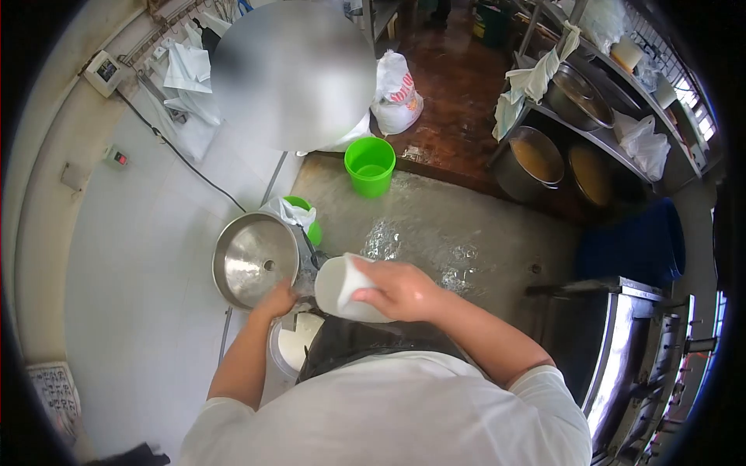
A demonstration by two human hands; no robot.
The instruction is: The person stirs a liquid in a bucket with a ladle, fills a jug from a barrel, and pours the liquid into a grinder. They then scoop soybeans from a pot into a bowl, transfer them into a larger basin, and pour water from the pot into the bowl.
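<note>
My right hand grips a white container by its rim, thumb inside and fingers outside, in front of my body. Close to the lower right rim of a round steel bowl is my left hand; its fingers are partly hidden, and whether they hold the rim is unclear. The bowl has a small round hole in its bottom. Below my left hand, a pan with white contents is partly covered by my dark apron.
A green bucket and a white sack stand ahead. Beside the bowl is a smaller green bin with a plastic bag. Large pots sit on the right rack, near a blue barrel. The concrete floor looks wet.
</note>
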